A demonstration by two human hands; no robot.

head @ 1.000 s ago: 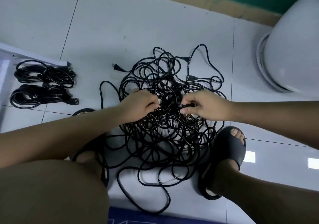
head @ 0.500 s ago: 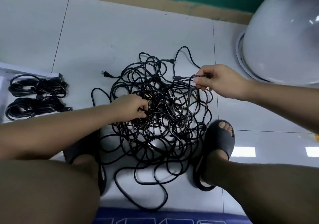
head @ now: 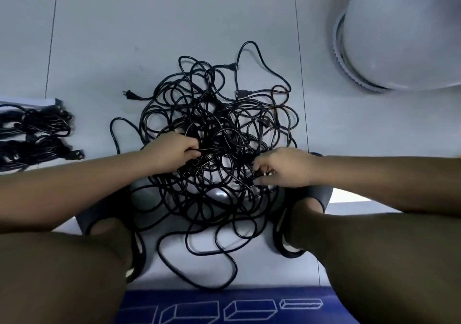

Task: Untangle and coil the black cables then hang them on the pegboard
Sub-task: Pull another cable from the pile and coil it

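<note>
Black cables [head: 219, 129] lie knotted in a heap on the floor [head: 174, 36], untangling under way: left hand [head: 172, 151] pinches a strand [head: 208, 150], right hand [head: 287, 166] seemingly grips a plug [head: 259, 174], which next needs threading free.

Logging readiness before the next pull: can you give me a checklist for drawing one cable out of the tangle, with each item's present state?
1. Left hand grips a strand of the tangle: ok.
2. Right hand pinches a cable piece at the tangle's right side: ok.
3. Both hands on the same cable: cannot tell.
4. Free ends to start from: ok, loose plugs lie at the far edge.
5. Loops clear of the sandals: not ok, some lie against them.
6. Coiled bundles kept apart from the tangle: ok.
</note>
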